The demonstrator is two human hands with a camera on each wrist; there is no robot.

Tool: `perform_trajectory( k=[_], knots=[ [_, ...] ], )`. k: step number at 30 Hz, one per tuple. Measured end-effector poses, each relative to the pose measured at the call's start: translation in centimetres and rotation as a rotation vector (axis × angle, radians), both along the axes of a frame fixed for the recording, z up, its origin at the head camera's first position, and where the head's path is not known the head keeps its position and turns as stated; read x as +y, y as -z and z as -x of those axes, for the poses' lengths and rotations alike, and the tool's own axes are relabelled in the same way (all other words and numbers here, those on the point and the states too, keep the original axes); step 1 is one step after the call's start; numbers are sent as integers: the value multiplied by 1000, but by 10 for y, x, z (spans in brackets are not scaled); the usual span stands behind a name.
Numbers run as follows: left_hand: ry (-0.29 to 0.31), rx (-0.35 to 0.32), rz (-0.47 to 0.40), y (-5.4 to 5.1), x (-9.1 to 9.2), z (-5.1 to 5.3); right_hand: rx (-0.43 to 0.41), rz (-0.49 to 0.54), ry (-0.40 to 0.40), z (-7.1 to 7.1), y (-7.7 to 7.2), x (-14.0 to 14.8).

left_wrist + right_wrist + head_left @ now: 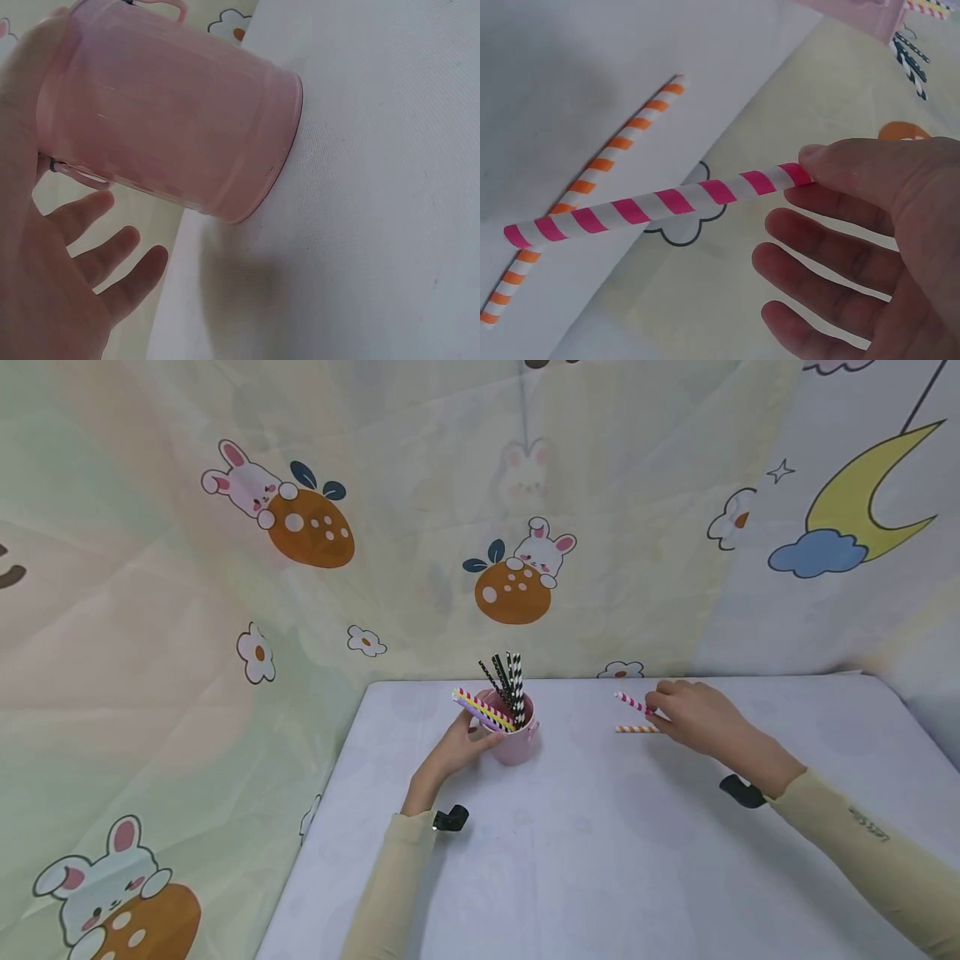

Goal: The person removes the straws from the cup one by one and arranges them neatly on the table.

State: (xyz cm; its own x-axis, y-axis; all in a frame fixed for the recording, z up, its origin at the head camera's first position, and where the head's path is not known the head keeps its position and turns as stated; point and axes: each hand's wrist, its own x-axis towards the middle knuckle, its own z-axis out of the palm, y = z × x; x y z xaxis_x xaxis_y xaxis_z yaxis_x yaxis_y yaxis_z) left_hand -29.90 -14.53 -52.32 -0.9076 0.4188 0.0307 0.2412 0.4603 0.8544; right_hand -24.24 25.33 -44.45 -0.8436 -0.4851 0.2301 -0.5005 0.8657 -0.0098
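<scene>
At the far left of the table stands a small pink bucket [513, 748], with side handles. My left hand [453, 748] grips it near the rim; in the left wrist view three fingers [105, 255] stay off the bucket [172, 112]. Black-and-white patterned paper straws [517, 685] and several coloured striped straws [483, 708] lean out of it. My right hand [697, 717] pinches one end of a pink-and-white striped paper straw [671, 202] between thumb and index finger. Below that straw, an orange-and-white striped straw [622, 142] lies on the table.
The white-covered table [570, 843] runs back to a printed cloth wall [420, 568] with rabbits and flowers. Black wrist devices [450, 818] sit at both cuffs.
</scene>
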Motion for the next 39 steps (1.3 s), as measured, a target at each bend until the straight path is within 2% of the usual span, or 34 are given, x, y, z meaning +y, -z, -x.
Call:
perform_trajectory(
  k=[8, 14, 22, 30, 32, 33, 39],
  knots=[
    [2, -7, -20, 0, 0, 1, -62, -120, 38, 5, 18, 0],
    [7, -9, -15, 0, 1, 1, -47, -123, 29, 4, 36, 3],
    [7, 11, -3, 1, 1, 1, -64, -132, 65, 3, 55, 8],
    [3, 5, -13, 1, 0, 1, -44, -141, 94, 2, 65, 13],
    [7, 8, -12, 1, 0, 1, -50, -147, 104, 2, 66, 14],
    [16, -1, -7, -5, 0, -1, -55, -151, 109, 2, 67, 14],
    [21, -6, -7, -4, 1, -1, -87, -172, 146, 3, 72, 14]
  ],
)
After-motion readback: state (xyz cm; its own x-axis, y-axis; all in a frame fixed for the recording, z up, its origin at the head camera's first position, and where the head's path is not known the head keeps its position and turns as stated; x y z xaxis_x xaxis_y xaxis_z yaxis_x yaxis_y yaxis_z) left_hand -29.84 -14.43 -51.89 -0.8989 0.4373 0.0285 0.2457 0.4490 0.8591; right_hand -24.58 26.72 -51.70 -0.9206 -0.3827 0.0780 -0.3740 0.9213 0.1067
